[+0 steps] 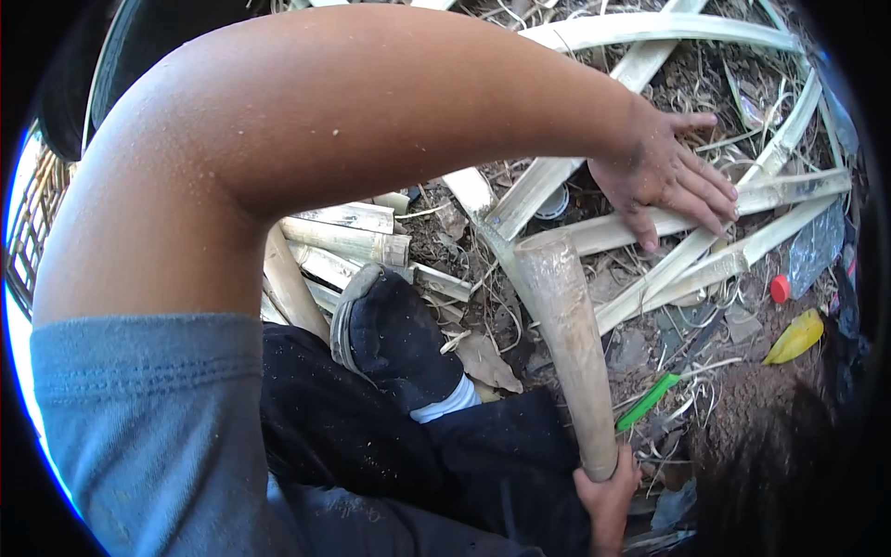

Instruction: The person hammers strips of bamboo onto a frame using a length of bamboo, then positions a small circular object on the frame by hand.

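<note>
My left arm reaches across from the left, and my left hand [668, 181] lies palm down with its fingers spread. Its fingers touch a pale split bamboo strip [780, 190], which crosses other flat strips [650, 288] on the ground. My right hand [609, 492], low in the head view, is wrapped round the narrow end of a wooden club [564, 325]. The club's thick end points away from me and overlaps the near ends of the strips. Just right of the club lies a knife with a green handle [648, 401] and a dark blade.
Cut bamboo pieces [348, 239] are piled left of centre, beside my dark shoe [394, 334]. A clear plastic bottle [817, 249] with a red cap and a yellow leaf [795, 337] lie at right. Shavings litter the soil. A woven basket [35, 200] stands at far left.
</note>
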The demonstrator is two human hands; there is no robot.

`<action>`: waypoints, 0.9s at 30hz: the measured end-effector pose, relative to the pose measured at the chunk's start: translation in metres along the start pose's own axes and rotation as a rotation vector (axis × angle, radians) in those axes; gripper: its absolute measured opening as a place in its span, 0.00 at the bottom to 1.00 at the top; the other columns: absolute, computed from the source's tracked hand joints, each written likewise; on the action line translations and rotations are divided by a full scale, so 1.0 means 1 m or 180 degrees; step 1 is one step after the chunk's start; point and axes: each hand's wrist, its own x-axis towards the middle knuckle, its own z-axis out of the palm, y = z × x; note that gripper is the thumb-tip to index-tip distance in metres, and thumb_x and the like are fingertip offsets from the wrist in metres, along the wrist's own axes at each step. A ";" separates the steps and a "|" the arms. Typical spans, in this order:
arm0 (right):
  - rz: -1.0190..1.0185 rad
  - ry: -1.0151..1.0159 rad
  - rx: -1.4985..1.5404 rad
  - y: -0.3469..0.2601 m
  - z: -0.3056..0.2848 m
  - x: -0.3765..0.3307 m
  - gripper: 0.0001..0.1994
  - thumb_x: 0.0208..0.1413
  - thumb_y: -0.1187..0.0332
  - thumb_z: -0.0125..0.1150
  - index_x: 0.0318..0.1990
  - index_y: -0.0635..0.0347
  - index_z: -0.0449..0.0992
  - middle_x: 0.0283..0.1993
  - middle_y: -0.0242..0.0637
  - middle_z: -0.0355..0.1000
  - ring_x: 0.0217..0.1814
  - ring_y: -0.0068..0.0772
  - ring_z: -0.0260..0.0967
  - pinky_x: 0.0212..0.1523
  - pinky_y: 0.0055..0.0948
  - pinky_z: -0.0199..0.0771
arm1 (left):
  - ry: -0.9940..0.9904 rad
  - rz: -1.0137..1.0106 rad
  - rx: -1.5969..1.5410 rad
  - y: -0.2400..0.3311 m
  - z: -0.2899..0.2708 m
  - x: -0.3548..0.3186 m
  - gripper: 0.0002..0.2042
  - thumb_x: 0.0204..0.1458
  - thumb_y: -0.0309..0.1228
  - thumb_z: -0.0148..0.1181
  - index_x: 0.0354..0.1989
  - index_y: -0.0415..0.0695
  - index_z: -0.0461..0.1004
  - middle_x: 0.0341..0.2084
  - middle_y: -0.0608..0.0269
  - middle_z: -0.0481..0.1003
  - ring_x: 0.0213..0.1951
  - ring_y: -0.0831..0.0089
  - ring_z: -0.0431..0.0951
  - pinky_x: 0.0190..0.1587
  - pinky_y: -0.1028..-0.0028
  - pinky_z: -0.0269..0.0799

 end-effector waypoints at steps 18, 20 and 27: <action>-0.1181 0.0830 0.0183 -0.042 -0.012 -0.015 0.27 0.28 0.68 0.68 0.42 0.67 0.69 0.28 0.50 0.71 0.31 0.60 0.71 0.34 0.48 0.72 | 0.0210 0.0069 0.0165 -0.005 0.004 -0.002 0.35 0.59 0.64 0.32 0.72 0.61 0.44 0.72 0.74 0.44 0.73 0.75 0.40 0.69 0.36 0.22; -0.1198 0.1067 0.0278 -0.047 -0.015 -0.011 0.27 0.28 0.68 0.68 0.42 0.67 0.69 0.28 0.50 0.71 0.31 0.61 0.71 0.34 0.48 0.72 | 0.0193 0.0074 0.0128 -0.004 0.006 -0.004 0.35 0.59 0.63 0.32 0.72 0.61 0.45 0.73 0.75 0.43 0.73 0.75 0.40 0.69 0.36 0.22; -0.0748 0.0672 -0.0093 0.002 -0.001 -0.004 0.25 0.30 0.69 0.67 0.42 0.65 0.70 0.28 0.49 0.72 0.31 0.59 0.73 0.34 0.47 0.72 | 0.0242 0.0135 0.0075 -0.007 0.010 -0.005 0.36 0.59 0.64 0.33 0.72 0.60 0.45 0.73 0.74 0.43 0.73 0.74 0.41 0.69 0.36 0.23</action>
